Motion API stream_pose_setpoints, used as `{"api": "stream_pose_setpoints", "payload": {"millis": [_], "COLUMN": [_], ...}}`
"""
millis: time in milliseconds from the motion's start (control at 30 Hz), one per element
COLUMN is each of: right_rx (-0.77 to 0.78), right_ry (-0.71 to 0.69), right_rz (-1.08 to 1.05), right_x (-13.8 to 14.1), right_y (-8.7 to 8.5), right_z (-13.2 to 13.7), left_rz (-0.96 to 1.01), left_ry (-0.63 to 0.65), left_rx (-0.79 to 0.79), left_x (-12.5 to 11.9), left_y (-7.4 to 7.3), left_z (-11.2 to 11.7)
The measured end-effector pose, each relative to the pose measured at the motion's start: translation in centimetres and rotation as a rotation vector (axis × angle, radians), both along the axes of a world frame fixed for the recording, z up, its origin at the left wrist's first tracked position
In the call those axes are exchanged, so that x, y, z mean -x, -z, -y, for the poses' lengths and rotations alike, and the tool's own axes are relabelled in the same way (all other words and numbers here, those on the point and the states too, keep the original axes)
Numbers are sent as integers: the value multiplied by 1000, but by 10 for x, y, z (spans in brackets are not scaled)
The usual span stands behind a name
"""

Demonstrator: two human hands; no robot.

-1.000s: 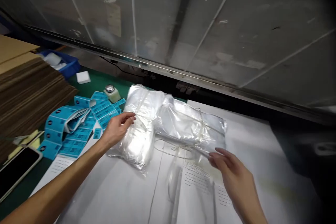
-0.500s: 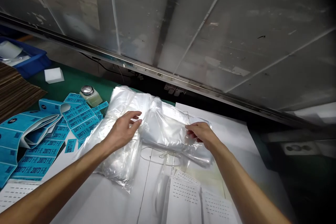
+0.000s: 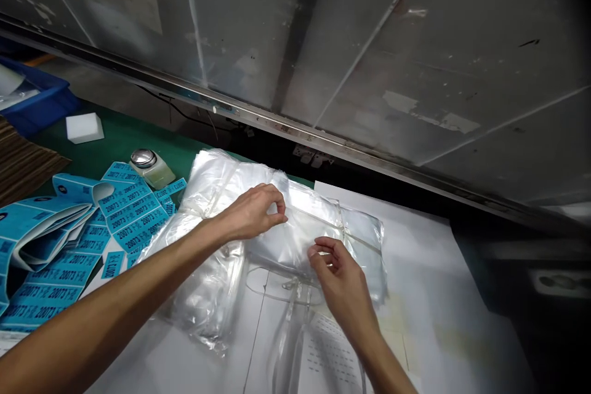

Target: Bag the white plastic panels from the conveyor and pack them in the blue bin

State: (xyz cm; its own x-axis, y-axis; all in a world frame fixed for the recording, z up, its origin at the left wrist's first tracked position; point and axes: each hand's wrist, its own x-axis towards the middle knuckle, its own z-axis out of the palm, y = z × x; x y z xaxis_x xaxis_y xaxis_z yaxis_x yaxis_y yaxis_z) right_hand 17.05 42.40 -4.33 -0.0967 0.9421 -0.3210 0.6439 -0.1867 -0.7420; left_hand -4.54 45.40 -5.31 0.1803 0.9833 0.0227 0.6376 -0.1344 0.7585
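Arching left hand [image 3: 253, 212] over the clear plastic bag bundle [image 3: 295, 243] on white paper [image 3: 429, 295], fingertips pressing its 12 o'clock side. Curving right hand [image 3: 339, 274] half-closed at its 6 o'clock edge, fingertips touching; pinch unclear.

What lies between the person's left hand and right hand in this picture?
A bundle of clear plastic bags lies between the left hand and the right hand, touching both, as the head view shows.
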Motion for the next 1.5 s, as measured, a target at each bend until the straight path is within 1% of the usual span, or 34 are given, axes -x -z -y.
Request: {"api": "stream_pose_setpoints", "payload": {"millis": [67,133,200,267,300,367,433,467,500,567,633,700,733,767,800,833,900,933,967,1000,1100,1200,1267,1300,1367,1400,1433,1467,1500], "right_rx": [-92,-256,-454,-572,-586,-509,-360,-291,-241,-234,-335,-505,-587,-656,-708,-746,-791,-805,-813,-815,-803,-781,-739,-685,-512,-427,-354,-299,-261], "right_ry": [-37,-131,-223,-265,-257,-165,-33,23,58,61,-8,-167,-263,-357,-433,-488,-542,-553,-558,-560,-541,-497,-442,-384,-194,-94,-25,0,-15], "right_rz": [99,264,398,425,408,305,173,121,91,94,102,122,150,191,240,287,355,372,378,375,328,272,230,209,186,193,226,278,339], "right_x": [4,5,5,5,5,4,3,2,1,-1,-3,-6,-7,-8,-9,-10,-12,-12,-12,-12,-10,-10,-14,-19,-32,-39,-45,-51,-55], "right_y": [6,14,23,27,26,21,11,6,3,-1,2,9,13,16,18,19,20,20,19,19,22,26,27,26,23,21,18,16,13], "right_z": [8,11,9,6,3,-1,-3,-3,-4,-4,-4,-3,-3,-2,-1,1,4,5,6,7,9,15,19,20,16,11,3,-8,-20], "left_rz": [57,148,312,520,613,725,726,712,711,784,942,1087,1123,1122,1078,993,774,691,649,650,733,765,735,689,549,465,379,291,210], "left_ry": [-21,-56,-79,-128,-178,-332,-498,-549,-568,-536,-470,-419,-389,-360,-336,-318,-313,-320,-331,-340,-391,-433,-433,-431,-427,-418,-403,-388,-385], "left_rx": [81,148,220,281,286,241,211,232,279,412,537,629,656,663,648,612,517,480,463,467,508,527,530,512,446,411,378,347,313], "left_x": [3,3,-1,-5,-6,-10,-14,-18,-22,-34,-47,-56,-59,-59,-59,-58,-53,-51,-49,-47,-41,-35,-31,-28,-21,-18,-15,-14,-13], "left_y": [-1,-2,-5,-8,-10,-13,-15,-16,-16,-16,-16,-16,-16,-15,-15,-15,-14,-13,-13,-12,-8,-5,-4,-3,-2,-1,1,3,5], "left_z": [-3,-3,-4,-5,-4,-1,7,13,19,31,40,42,42,40,38,37,34,34,34,35,38,38,36,34,29,27,25,24,25]}}
